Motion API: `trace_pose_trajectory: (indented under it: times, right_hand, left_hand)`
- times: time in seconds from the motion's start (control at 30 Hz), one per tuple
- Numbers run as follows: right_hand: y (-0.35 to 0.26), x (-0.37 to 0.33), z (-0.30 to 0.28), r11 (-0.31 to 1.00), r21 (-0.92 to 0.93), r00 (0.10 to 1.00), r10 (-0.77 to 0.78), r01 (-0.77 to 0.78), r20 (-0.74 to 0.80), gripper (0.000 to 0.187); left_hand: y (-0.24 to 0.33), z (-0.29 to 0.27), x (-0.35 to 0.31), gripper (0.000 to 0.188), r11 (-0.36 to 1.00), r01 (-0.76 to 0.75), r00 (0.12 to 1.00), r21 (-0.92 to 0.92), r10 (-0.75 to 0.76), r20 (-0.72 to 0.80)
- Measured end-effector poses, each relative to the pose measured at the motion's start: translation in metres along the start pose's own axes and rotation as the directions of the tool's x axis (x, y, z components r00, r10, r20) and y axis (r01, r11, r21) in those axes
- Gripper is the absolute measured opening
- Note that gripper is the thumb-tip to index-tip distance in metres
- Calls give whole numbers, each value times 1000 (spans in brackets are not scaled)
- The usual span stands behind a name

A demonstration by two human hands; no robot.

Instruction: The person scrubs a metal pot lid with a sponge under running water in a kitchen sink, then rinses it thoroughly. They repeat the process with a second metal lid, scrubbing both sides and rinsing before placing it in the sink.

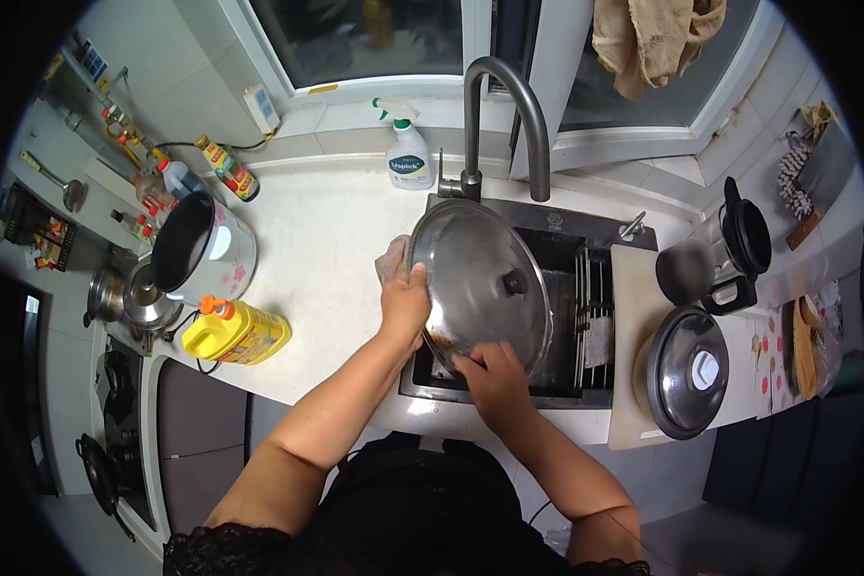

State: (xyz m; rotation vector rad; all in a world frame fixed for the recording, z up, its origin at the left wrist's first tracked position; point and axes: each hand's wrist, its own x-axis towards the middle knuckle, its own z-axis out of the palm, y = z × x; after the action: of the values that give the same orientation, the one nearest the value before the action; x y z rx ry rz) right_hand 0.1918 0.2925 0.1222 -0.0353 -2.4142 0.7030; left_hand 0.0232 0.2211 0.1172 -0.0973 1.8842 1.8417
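Fingers of the left hand (405, 300) grip the glass lid (480, 283) mid-wash over the sink (566, 240), right hand (494, 374) pinching its lower rim; rinsing seems next.

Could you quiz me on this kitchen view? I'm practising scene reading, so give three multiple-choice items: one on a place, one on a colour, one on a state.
1. Where is the glass lid held?
A. over the sink
B. over the stove
C. on the windowsill

2. What colour is the big bottle on the counter, left of the sink?
A. blue
B. yellow
C. white

3. How does the left hand stand?
A. flat on the counter
B. hanging free
C. gripping the lid's rim

Answers:
1. A, since the lid tilts above the dark basin, below the tap.
2. B, its body is yellow with an orange cap.
3. C, its fingers close on the left edge of the lid, while the right hand is at the lower edge.
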Motion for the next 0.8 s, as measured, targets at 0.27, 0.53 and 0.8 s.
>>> trace_pose_trajectory:
  times: [0.27,0.53,0.8]
  right_hand:
    - [0,-8,5,999,-18,998,39,-40,-39,11]
    - [-7,-9,4,996,-57,995,70,-74,-68,12]
    - [-8,-7,3,996,-21,994,79,-81,-76,13]
  left_hand:
    - [9,2,-9,31,989,48,997,-141,-56,-53]
    - [-8,1,-14,31,989,80,993,-121,-90,-74]
    - [-16,1,-20,32,992,70,990,-109,-83,-116]
